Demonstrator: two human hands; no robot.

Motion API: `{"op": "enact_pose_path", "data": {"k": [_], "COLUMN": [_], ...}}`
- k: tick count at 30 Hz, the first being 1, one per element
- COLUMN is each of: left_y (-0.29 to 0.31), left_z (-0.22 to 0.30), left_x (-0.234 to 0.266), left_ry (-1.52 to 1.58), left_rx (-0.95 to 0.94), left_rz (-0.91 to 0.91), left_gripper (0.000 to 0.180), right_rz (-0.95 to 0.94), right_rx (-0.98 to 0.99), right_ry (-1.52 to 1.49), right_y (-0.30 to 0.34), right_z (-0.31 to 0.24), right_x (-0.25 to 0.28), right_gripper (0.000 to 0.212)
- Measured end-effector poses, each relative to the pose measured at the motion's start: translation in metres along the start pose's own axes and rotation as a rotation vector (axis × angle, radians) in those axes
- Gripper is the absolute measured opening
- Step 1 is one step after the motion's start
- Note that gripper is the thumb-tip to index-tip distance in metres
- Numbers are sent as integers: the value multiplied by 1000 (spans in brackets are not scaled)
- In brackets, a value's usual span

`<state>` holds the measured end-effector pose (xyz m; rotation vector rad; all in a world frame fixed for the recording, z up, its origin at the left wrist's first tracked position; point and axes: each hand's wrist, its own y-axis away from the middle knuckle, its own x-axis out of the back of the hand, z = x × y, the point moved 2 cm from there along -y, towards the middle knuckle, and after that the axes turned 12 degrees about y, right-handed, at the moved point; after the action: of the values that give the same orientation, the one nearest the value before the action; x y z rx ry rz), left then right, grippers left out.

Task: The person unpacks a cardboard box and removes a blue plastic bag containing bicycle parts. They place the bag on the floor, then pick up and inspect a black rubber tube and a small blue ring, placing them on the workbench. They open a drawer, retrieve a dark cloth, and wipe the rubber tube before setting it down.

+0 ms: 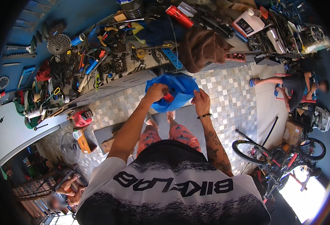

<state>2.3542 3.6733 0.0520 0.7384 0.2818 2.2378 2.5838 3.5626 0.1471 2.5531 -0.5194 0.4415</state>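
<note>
A blue plastic bag (183,83) hangs wide-mouthed in front of my body, above my feet. My left hand (156,92) is closed at the bag's left rim, its fingertips curled inside the mouth. Close beside those fingertips, within the bag, shows a red item (168,97); its kind is hard to make out, and so is whether the fingers touch it. On the right side, my right hand (201,102) pinches the bag's edge between thumb and fingers. The bottom of the bag is hidden by its folds.
A long workbench (123,80) crowded with tools runs beyond the bag, a brown cloth (202,48) draped over its edge. A bicycle (285,157) stands to the right. One person (298,84) sits at far right, another (69,191) at lower left. A fan (70,148) stands left.
</note>
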Motion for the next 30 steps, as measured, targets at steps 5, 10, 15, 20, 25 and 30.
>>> {"op": "enact_pose_path", "data": {"k": [5,10,15,20,25,30], "left_y": [1,-6,-16,-7,64,92], "left_z": [-23,-42,-34,-7,45,69], "left_x": [-32,-83,-93,-78,-40,-31], "left_ry": [-400,-496,-238,697,28,327], "left_rx": [141,354,196,617,218,139], "left_rz": [-85,-94,233,199,91,275], "left_gripper": [29,33,30,30,38,44], "right_rz": [-26,-62,-45,3,6,-19], "right_rx": [41,107,100,93,106,91], "right_ry": [-105,-42,-3,-58,13,57], "right_y": [6,19,26,17,6,3], "right_z": [-20,-29,-20,-12,-12,-9], "right_x": [-2,-9,4,29,48,44], "right_gripper": [29,27,25,27,29,30]}}
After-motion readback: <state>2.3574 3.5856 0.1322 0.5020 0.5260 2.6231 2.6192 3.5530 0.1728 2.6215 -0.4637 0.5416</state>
